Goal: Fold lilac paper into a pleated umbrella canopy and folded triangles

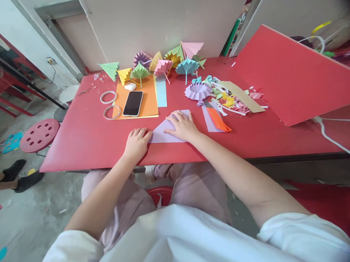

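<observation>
A folded sheet of lilac paper lay flat near the front edge of the red surface, forming a triangle that pointed away from the person. The left hand rested at the paper's lower left corner, fingers curled loosely and fingertips touching its edge, gripping nothing. The right hand lay palm down on the paper's right part, fingers spread and pressing it flat, likewise closed around nothing.

Just right of the right hand sat an orange comb lying across a lilac strip. Beyond that spread a heap of paper scraps in yellow, pink, white and green, with a tan cardboard strip laid over it and a lilac pleated fan at its left side.

Farther back, an orange sheet carried a black phone and a small white object, possibly an earbud case, though it was too small to tell. Two rings of tape lay just left of the sheet, and a pale blue strip lay just right of it. A row of pleated paper umbrellas in green, yellow, purple, pink and blue stood along the far edge. A red board leaned tilted at the right. A pink stool stood on the floor to the left.
</observation>
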A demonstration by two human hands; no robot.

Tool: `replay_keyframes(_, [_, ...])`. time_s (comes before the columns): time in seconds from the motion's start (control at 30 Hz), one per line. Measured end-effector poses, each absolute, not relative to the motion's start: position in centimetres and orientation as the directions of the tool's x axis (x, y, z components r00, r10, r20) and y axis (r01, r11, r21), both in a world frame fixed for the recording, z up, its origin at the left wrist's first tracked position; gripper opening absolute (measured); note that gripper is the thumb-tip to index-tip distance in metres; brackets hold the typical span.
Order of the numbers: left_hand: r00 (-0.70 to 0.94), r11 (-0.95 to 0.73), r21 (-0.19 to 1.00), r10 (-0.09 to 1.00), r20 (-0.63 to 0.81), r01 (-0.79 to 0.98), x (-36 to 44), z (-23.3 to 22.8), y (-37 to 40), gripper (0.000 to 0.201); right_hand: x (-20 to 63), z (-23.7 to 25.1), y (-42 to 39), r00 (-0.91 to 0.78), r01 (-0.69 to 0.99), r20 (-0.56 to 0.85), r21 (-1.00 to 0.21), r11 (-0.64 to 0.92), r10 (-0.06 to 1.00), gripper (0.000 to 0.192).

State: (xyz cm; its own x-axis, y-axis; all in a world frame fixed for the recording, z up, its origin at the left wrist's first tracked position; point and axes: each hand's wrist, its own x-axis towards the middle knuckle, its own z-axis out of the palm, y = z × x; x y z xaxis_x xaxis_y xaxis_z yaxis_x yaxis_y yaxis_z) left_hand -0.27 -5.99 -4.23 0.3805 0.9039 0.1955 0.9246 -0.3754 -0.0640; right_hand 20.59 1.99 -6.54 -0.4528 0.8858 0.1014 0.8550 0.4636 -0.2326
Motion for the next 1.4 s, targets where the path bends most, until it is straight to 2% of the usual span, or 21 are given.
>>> replay_keyframes(0.53, [0.302, -0.306, -0.038, 0.902, 0.31, 0.951, -3.6, -4.5, -11.3, 0.038, 20.5, -6.4, 2.0, -0.444, 0.859, 0.068, -0.25, 0.446, 0.893, 0.062])
replay_keyframes(0.73, [0.223, -0.281, 0.086, 0.885, 0.408, 0.956, -1.6, -3.9, -10.4, 0.03, 20.6, -6.4, 1.9, -0.455, 0.857, 0.083, -0.23, 0.461, 0.887, 0.061])
replay_keyframes(0.8, [0.272, -0.336, 0.108, 0.883, 0.383, 0.936, 0.3, -4.1, -9.2, 0.035, 20.5, -6.5, 1.9, -0.46, 0.852, 0.106, -0.227, 0.472, 0.881, 0.06])
replay_keyframes(0.87, [0.378, -0.421, 0.097, 0.878, 0.293, 0.902, 2.2, -4.5, -8.0, 0.037, 20.5, -6.6, 1.8, -0.462, 0.849, 0.136, -0.217, 0.481, 0.876, 0.058])
replay_keyframes(0.97, [0.454, -0.47, 0.073, 0.875, 0.167, 0.88, 4.0, -5.5, -7.1, 0.058, 20.6, -6.5, 1.7, -0.465, 0.844, 0.187, -0.203, 0.497, 0.865, 0.055])
replay_keyframes(1.07, [0.472, -0.483, 0.049, 0.87, 0.144, 0.874, 4.2, -5.9, -7.1, 0.069, 20.9, -6.3, 1.4, -0.491, 0.813, 0.217, -0.235, 0.533, 0.844, 0.048])
replay_keyframes(1.23, [0.504, -0.513, 0.033, 0.853, 0.137, 0.858, 3.9, -5.4, -7.4, 0.066, 22.1, -5.8, 0.0, -0.524, 0.784, 0.113, -0.323, 0.53, 0.844, 0.042])
replay_keyframes(1.4, [0.529, -0.538, 0.05, 0.84, 0.124, 0.842, 3.9, -5.2, -7.3, 0.068, 22.6, -5.5, -0.7, -0.548, 0.789, 0.007, -0.327, 0.52, 0.836, 0.045])
